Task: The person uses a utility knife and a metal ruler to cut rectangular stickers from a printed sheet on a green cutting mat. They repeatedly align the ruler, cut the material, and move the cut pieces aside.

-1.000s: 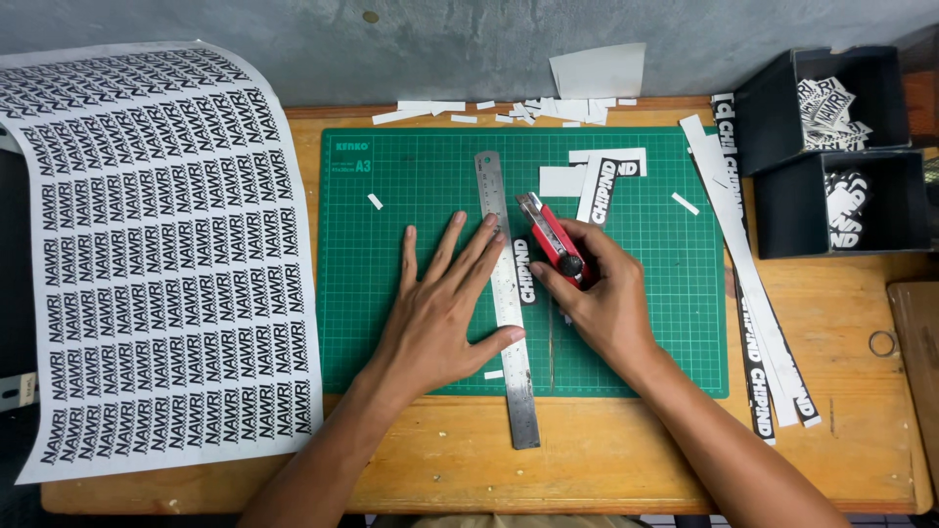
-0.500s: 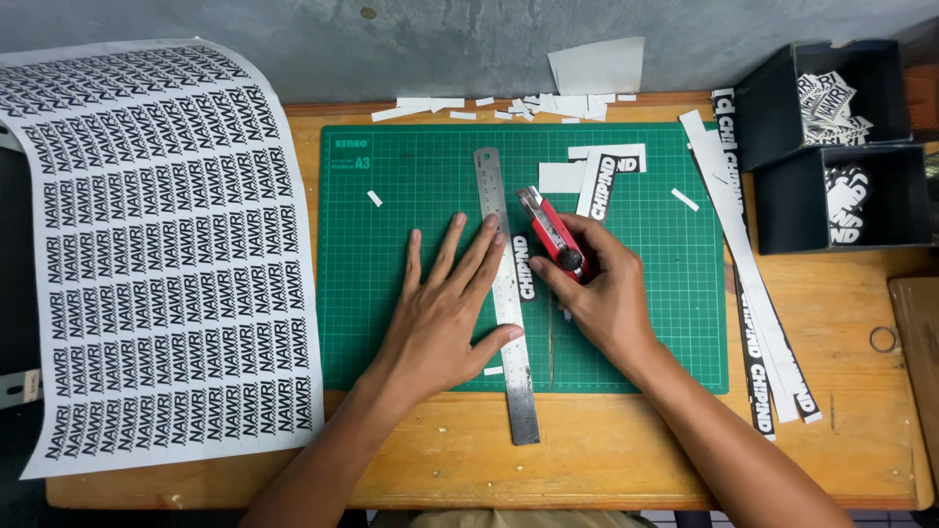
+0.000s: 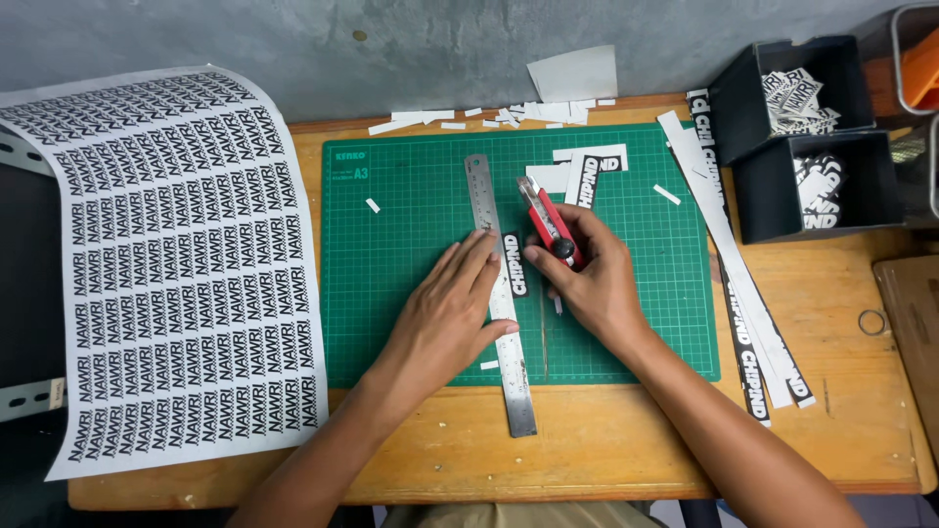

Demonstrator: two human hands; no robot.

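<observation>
Fingers of the left hand (image 3: 445, 318) are lying spread and flat, pressing the steel ruler (image 3: 500, 289) onto the green cutting mat (image 3: 411, 244), while the right hand (image 3: 587, 284) is pinching the red utility knife (image 3: 550, 223) beside the sticker strip (image 3: 514, 264). Fingertips are sitting close to the cutting edge; a skidding ruler could be ruining the strip or nicking them.

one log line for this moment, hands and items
left hand: flat on steel ruler | right hand: holds red utility knife | sticker strip: beside ruler | surface: green cutting mat
</observation>
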